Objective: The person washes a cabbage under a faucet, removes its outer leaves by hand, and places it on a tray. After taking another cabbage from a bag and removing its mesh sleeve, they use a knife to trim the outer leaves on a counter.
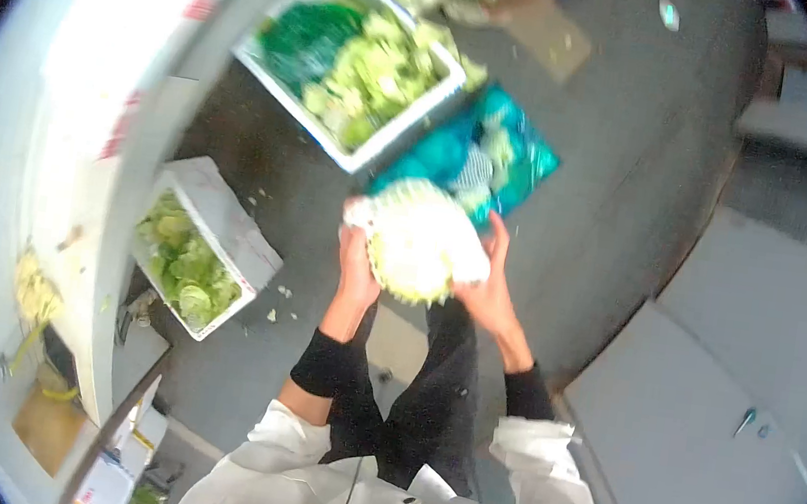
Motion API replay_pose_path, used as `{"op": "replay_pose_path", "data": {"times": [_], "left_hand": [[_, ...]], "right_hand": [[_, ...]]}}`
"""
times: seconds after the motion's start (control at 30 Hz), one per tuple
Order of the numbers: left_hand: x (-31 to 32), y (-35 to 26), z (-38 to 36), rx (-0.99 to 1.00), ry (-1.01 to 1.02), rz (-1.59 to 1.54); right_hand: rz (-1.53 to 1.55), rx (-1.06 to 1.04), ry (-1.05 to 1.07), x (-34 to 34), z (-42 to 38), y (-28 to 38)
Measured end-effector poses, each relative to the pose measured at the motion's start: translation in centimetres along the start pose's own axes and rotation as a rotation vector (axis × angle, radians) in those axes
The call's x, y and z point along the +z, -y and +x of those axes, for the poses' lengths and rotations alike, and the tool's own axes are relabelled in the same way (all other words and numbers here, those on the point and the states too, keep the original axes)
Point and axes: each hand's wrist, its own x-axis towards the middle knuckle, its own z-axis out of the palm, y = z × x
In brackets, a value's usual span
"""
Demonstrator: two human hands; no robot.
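1. I hold a pale round vegetable (413,243) in white netting between both hands, near the middle of the frame.
2. My left hand (358,259) is closed on its left side; I cannot tell how every finger lies.
3. My right hand (488,288) grips its lower right side, with one finger sticking up, apart from the others.
4. Just beyond it, at upper centre, lies a shiny teal bag (528,157).
5. At upper left, a white crate (352,161) holds leafy greens and a green bag.
6. A smaller white box (227,309) of leaves sits at middle left.
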Motion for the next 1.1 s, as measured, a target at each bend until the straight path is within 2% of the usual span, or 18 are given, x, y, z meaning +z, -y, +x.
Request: {"op": "replay_pose_path", "data": {"times": [0.03, 0.07, 0.17, 0.23, 0.3, 0.37, 0.43, 0.5, 0.53, 0.6, 0.63, 0.67, 0.73, 0.77, 0.93, 1.0, 1.03, 1.1], "left_hand": [[0.7, -2.9, -1.6, 0.049, 0.03, -0.018], [1.5, -5.8, -3.1, 0.1, 0.056, -0.032], [2.6, -13.3, -8.8, 0.134, 0.066, -0.097], [0.5, -15.9, -11.4, 0.189, 0.026, -0.196], [-2.0, -16.8, -15.6, 0.101, -0.065, -0.398], [-4.3, -18.3, -20.0, 0.249, 0.105, -0.394], [-6.7, -17.9, -24.3, 0.367, 0.118, -0.361], [-3.6, -19.3, -29.9, 0.812, -0.029, 0.185], [-3.4, -20.6, -33.1, 0.679, 0.127, -0.159], [-7.3, -18.6, -33.6, 0.461, 0.331, -0.668], [-7.0, -18.4, -34.9, 0.501, 0.058, -0.642], [-6.8, -18.7, -35.8, 0.515, 0.047, -0.649], [-6.8, -20.2, -37.3, 0.574, 0.126, -0.78], [-6.5, -21.3, -38.6, 0.603, 0.086, -0.785], [-11.9, -23.4, -41.1, 0.756, 0.118, -0.849], [-14.2, -25.5, -42.8, 0.805, 0.136, -0.873], [-14.5, -26.7, -44.3, 0.797, 0.096, -0.879], [-16.4, -27.2, -46.0, 0.781, 0.017, -0.849]], "right_hand": [[-0.053, -0.24, 0.031, 1.1, -1.0, 1.1], [-0.156, -0.293, 0.108, 2.0, -2.1, 5.0], [-0.023, -0.393, 0.158, 5.8, -3.4, 12.3], [-0.085, -0.304, 0.192, 9.1, -5.0, 17.5], [-0.308, -0.386, 0.214, 12.5, -7.0, 20.6], [-0.479, -0.44, 0.314, 15.9, -8.9, 23.8], [-0.562, -0.582, 0.403, 18.9, -10.7, 24.6], [-0.625, -0.713, 0.467, 19.8, -11.3, 25.4], [-0.655, -0.806, 0.475, 20.8, -12.5, 24.9], [-0.635, -0.91, 0.505, 22.3, -14.6, 26.0], [-0.576, -0.942, 0.502, 23.6, -14.1, 25.0], [-0.516, -0.972, 0.497, 24.8, -13.6, 24.5], [-0.531, -0.825, 0.509, 27.9, -14.5, 26.0], [-0.46, -0.698, 0.576, 29.6, -13.8, 25.3], [-0.618, -0.631, 0.732, 37.9, -10.1, 19.8], [-0.238, 0.088, 1.03, 40.7, -12.3, 18.9], [-0.247, 0.07, 1.047, 42.2, -14.4, 19.8], [-0.005, 0.306, 1.038, 43.7, -20.8, 22.7]]}}
